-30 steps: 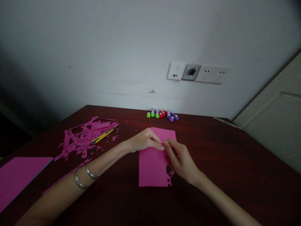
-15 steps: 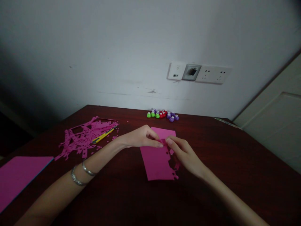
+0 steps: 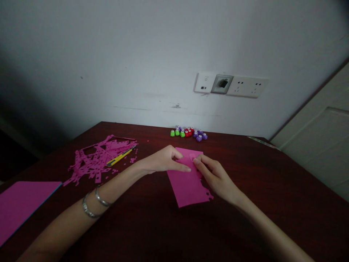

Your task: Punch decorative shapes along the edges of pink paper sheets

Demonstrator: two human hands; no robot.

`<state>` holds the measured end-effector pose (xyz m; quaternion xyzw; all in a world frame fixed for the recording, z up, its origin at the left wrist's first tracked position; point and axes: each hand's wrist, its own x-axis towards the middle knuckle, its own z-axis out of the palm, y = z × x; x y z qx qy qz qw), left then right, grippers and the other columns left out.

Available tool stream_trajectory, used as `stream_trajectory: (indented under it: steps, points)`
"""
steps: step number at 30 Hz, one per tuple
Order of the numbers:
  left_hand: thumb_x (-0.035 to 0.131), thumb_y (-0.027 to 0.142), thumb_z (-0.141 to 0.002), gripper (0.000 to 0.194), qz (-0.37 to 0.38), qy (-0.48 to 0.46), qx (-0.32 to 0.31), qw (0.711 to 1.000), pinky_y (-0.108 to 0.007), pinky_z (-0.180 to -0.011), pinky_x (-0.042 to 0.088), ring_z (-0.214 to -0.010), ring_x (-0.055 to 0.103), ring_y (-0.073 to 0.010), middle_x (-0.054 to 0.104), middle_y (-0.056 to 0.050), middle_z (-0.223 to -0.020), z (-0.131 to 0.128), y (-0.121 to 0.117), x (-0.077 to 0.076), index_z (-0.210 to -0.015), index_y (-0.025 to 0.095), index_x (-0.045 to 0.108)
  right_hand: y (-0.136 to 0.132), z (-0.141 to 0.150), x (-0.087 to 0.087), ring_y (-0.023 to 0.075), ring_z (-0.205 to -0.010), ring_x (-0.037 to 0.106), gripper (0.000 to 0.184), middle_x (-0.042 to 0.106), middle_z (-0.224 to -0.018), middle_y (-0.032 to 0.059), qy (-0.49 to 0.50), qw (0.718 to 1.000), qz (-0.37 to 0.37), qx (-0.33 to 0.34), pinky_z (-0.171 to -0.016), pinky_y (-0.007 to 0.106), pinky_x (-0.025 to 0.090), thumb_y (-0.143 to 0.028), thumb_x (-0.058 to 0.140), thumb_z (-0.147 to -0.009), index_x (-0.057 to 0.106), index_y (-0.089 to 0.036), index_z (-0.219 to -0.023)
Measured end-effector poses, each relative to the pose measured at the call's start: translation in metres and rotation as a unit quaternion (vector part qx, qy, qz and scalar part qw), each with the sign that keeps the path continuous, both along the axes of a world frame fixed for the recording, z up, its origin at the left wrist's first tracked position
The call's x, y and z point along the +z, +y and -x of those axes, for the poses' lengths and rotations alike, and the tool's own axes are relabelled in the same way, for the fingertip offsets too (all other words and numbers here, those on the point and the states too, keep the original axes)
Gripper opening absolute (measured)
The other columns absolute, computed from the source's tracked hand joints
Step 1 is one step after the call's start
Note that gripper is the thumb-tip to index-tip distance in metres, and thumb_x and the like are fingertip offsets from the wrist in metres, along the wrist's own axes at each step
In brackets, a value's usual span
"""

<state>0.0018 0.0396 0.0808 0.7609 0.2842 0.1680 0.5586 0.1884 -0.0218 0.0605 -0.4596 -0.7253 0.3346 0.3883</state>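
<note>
A pink sheet of paper (image 3: 185,185) is in front of me, its right edge ragged with punched holes. My right hand (image 3: 214,174) pinches it near the upper right edge, thumb on top, and hides part of that edge. A lighter pink patch (image 3: 192,156) shows beside the right fingertips; I cannot tell whether it is a fold or a loose piece. My left hand (image 3: 160,160) lies across the sheet's left side. Its thumb and forefinger are parted over the paper, and its other fingers are hidden. Two silver bangles (image 3: 94,203) circle the left forearm.
Pink punched paper scraps (image 3: 92,160) are heaped at the left with a yellow cutter knife (image 3: 120,156). Another pink sheet (image 3: 24,203) lies at the near left. Small green (image 3: 177,133), red and purple (image 3: 199,137) punches stand by the wall. Wall sockets (image 3: 247,86) are above.
The pink sheet has shifted right and turned slightly. My left thumb and forefinger have parted. The right hand has moved slightly right, covering more of the ragged edge.
</note>
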Motion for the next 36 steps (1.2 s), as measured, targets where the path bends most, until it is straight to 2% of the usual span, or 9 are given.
stream_trajectory:
  steps: [4, 8, 13, 18, 23, 27, 31, 36]
  points:
    - [0.069, 0.036, -0.067, 0.024, 0.030, -0.001, -0.009, 1.000, -0.021, -0.049, 0.035, -0.051, 0.047, -0.0067, 0.058, 0.001, -0.058, 0.000, -0.001, -0.001, -0.065, 0.012, 0.063, -0.002, 0.000, 0.002, 0.0073, -0.051, 0.034, 0.035, 0.037, -0.058, -0.0047, -0.009, 0.999, 0.017, 0.035, -0.046, 0.020, 0.030, -0.041, 0.036, -0.091, 0.038, -0.019, -0.064]
    - [0.072, 0.034, -0.063, 0.023, 0.063, 0.005, -0.014, 0.998, -0.021, -0.051, 0.038, -0.053, 0.051, -0.0080, 0.061, -0.001, -0.061, 0.000, -0.005, 0.001, -0.065, 0.012, 0.064, -0.004, 0.002, 0.004, 0.0068, -0.049, 0.034, 0.035, 0.037, -0.057, -0.0053, -0.019, 0.999, 0.007, 0.043, -0.046, 0.020, 0.030, -0.040, 0.036, -0.091, 0.037, -0.019, -0.064]
    - [0.072, 0.034, -0.063, 0.023, 0.093, -0.008, -0.028, 0.995, -0.022, -0.053, 0.041, -0.054, 0.054, -0.0092, 0.063, -0.001, -0.061, -0.002, -0.008, 0.000, -0.067, 0.013, 0.066, -0.006, 0.005, 0.007, 0.0063, -0.048, 0.036, 0.035, 0.038, -0.058, -0.0055, 0.001, 0.997, 0.047, 0.059, -0.045, 0.020, 0.031, -0.043, 0.035, -0.091, 0.040, -0.019, -0.066]
    - [0.072, 0.034, -0.062, 0.023, 0.078, -0.007, -0.027, 0.997, -0.020, -0.048, 0.036, -0.050, 0.048, -0.0063, 0.057, 0.002, -0.055, -0.002, -0.008, 0.000, -0.059, 0.013, 0.062, -0.007, 0.005, 0.009, 0.0066, -0.049, 0.034, 0.034, 0.038, -0.059, -0.0048, 0.005, 0.994, 0.054, 0.092, -0.046, 0.021, 0.031, -0.041, 0.036, -0.091, 0.042, -0.019, -0.066]
    - [0.073, 0.035, -0.061, 0.030, 0.062, 0.017, -0.061, 0.996, -0.019, -0.042, 0.029, -0.042, 0.037, -0.0037, 0.048, 0.006, -0.047, -0.003, -0.010, 0.001, -0.049, 0.014, 0.056, -0.007, 0.006, 0.009, 0.0072, -0.050, 0.034, 0.035, 0.039, -0.059, -0.0040, -0.018, 0.991, 0.074, 0.113, -0.046, 0.021, 0.030, -0.042, 0.034, -0.091, 0.044, -0.018, -0.068]
    - [0.072, 0.036, -0.063, 0.031, 0.075, -0.013, -0.054, 0.996, -0.019, -0.046, 0.033, -0.043, 0.038, -0.0037, 0.047, 0.006, -0.045, -0.006, -0.012, 0.000, -0.047, 0.014, 0.056, -0.008, 0.008, 0.007, 0.0071, -0.051, 0.032, 0.036, 0.037, -0.058, -0.0042, 0.008, 0.991, 0.078, 0.107, -0.045, 0.021, 0.028, -0.044, 0.036, -0.090, 0.041, -0.019, -0.065]
    - [0.071, 0.034, -0.064, 0.024, 0.117, -0.019, -0.057, 0.991, -0.020, -0.049, 0.036, -0.045, 0.043, -0.0049, 0.055, 0.004, -0.050, -0.007, -0.012, -0.001, -0.054, 0.014, 0.063, -0.010, 0.009, 0.003, 0.0064, -0.048, 0.031, 0.035, 0.035, -0.057, -0.0052, 0.054, 0.988, 0.107, 0.096, -0.043, 0.020, 0.028, -0.045, 0.037, -0.090, 0.041, -0.019, -0.066]
    - [0.070, 0.028, -0.066, 0.013, 0.135, -0.036, -0.070, 0.988, -0.020, -0.051, 0.039, -0.048, 0.048, -0.0056, 0.061, 0.002, -0.056, -0.004, -0.012, 0.000, -0.062, 0.015, 0.067, -0.013, 0.012, 0.000, 0.0057, -0.046, 0.031, 0.035, 0.034, -0.056, -0.0059, 0.083, 0.987, 0.106, 0.085, -0.041, 0.019, 0.028, -0.045, 0.038, -0.089, 0.040, -0.019, -0.065]
